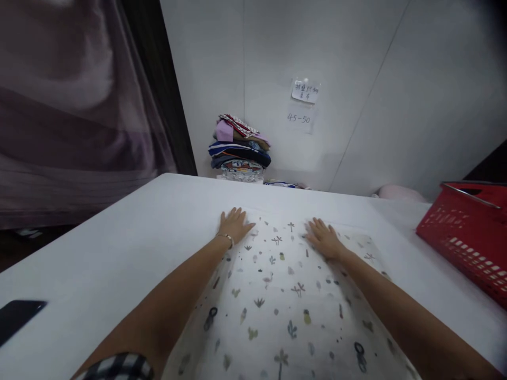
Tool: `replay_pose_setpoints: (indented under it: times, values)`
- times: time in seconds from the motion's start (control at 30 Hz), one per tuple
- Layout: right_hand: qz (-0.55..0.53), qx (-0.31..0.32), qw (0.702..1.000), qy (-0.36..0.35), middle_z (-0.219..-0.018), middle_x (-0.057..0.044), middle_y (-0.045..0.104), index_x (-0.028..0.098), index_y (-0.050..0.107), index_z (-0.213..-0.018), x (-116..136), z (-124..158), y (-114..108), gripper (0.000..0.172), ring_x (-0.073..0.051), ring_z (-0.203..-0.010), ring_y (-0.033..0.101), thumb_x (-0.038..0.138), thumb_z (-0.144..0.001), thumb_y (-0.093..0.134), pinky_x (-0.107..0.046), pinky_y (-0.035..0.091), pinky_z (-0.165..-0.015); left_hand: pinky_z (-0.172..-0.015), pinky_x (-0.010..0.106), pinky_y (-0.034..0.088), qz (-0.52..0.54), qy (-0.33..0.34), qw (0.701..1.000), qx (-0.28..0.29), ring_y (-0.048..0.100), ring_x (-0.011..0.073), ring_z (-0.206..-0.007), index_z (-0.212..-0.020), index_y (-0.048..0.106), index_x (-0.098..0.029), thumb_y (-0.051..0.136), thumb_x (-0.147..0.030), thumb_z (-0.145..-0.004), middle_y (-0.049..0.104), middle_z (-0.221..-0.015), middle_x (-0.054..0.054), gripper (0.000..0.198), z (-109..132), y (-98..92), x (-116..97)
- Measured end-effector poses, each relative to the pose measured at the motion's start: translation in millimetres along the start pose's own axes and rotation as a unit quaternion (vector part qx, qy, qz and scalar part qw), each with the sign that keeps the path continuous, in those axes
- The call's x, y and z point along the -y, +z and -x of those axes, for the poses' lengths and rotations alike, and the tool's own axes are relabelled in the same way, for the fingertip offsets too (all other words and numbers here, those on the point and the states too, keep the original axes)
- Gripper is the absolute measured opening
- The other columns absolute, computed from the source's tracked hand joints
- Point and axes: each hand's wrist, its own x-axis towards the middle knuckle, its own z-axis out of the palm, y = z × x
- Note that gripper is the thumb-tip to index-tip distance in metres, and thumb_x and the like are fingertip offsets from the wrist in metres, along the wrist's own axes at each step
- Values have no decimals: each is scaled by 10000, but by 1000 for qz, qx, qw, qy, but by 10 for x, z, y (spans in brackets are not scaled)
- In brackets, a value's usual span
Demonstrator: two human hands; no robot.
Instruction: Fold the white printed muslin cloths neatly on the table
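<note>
A white cloth printed with small cacti and plants [277, 295] lies spread flat on the white table [119, 243] in front of me. My left hand [234, 224] rests palm down on the cloth's far left corner, fingers stretched out; a thin bracelet circles that wrist. My right hand [324, 237] lies flat on the far right part of the cloth, fingers spread. Neither hand holds anything. Both forearms reach forward over the cloth.
A red plastic basket [467, 237] with a metal handle stands at the table's right edge. A dark phone [18, 316] lies near the front left. A stack of folded clothes [240, 150] sits by the wall beyond the table. Paper notes [304, 92] hang on the wall.
</note>
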Motion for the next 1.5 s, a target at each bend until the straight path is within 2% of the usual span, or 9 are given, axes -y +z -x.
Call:
replay_pose_setpoints:
  times: [0.17, 0.33, 0.5, 0.67, 0.73, 0.97, 1.1, 1.3, 1.5]
  values:
    - [-42, 42, 989, -133, -1530, -61, 58, 177, 164, -1463, 626, -322, 8, 817, -229, -1402, 11, 706, -841, 128, -459, -4, -1114, -1105, 536, 37, 10, 42, 998, 46, 63, 264, -1399, -1432, 241, -187, 158, -665, -831, 140, -1523, 53, 772, -168, 150, -111]
    - [-66, 72, 988, -122, -1530, -53, 70, 183, 167, -1463, 676, -447, 9, 823, -237, -1401, 23, 713, -834, 114, -458, 17, -1114, -1101, 544, 55, 14, 51, 998, 34, 98, 277, -1394, -1433, 243, -200, 158, -661, -834, 169, -1516, 55, 760, -223, 261, -17]
    - [-37, 28, 996, -76, -1531, -45, 40, 183, 166, -1463, 193, -116, -130, 793, -226, -1402, -9, 684, -852, 97, -456, 1, -1117, -1100, 548, 79, 6, 52, 998, 28, 119, 280, -1390, -1428, 258, -193, 155, -652, -835, 191, -1510, 58, 758, -231, 231, -35]
    - [38, 17, 988, 149, -1519, -94, 133, 134, 230, -1443, -737, 413, -68, 780, -272, -1395, 76, 652, -868, 138, -540, 74, -1095, -1101, 552, 69, 3, 46, 999, 28, 114, 272, -1392, -1428, 255, -178, 155, -654, -831, 182, -1511, 55, 771, -224, 246, -42]
    - [32, 8, 981, 189, -1523, -60, 126, 167, 209, -1450, -993, 504, -4, 739, -257, -1395, 87, 629, -879, 132, -543, 119, -1089, -1099, 555, 62, 9, 49, 998, 26, 110, 268, -1393, -1429, 251, -179, 159, -660, -829, 173, -1513, 56, 775, -233, 269, -34]
    - [8, 0, 982, 188, -1525, -57, 118, 180, 224, -1446, -1012, 535, -38, 712, -249, -1396, 85, 607, -885, 122, -535, 136, -1092, -1093, 482, 80, 64, 15, 995, 73, 98, 286, -1387, -1434, 203, -122, 167, -552, -896, 116, -1518, 120, 690, -212, -19, -115]
    - [38, -28, 987, 157, -1526, -70, 105, 166, 212, -1450, -938, 1021, -30, 690, -241, -1398, 63, 570, -898, 120, -514, 117, -1104, -1114, 459, 71, 57, 50, 996, 50, 42, 244, -1401, -1443, 190, -150, 179, -594, -876, 74, -1527, 85, 720, 236, -210, 6]
    - [49, -28, 994, 89, -1520, -40, 148, 231, 252, -1437, -972, 1989, 272, 669, -237, -1394, 89, 601, -886, 176, -510, 127, -1107, -1123, 441, 18, 23, 148, 986, 74, 55, 216, -1403, -1439, 220, -206, 194, -639, -854, 108, -1521, 44, 728, 1334, -34, 325]
    - [2, -32, 993, 116, -1509, -63, 180, 184, 306, -1419, -888, 2188, 161, 632, -243, -1390, 101, 525, -896, 205, -496, 178, -1105, -1121, 446, 81, 5, 113, 991, 71, 102, 210, -1398, -1424, 264, -198, 234, -571, -871, 144, -1516, 55, 668, 1571, -157, 245]
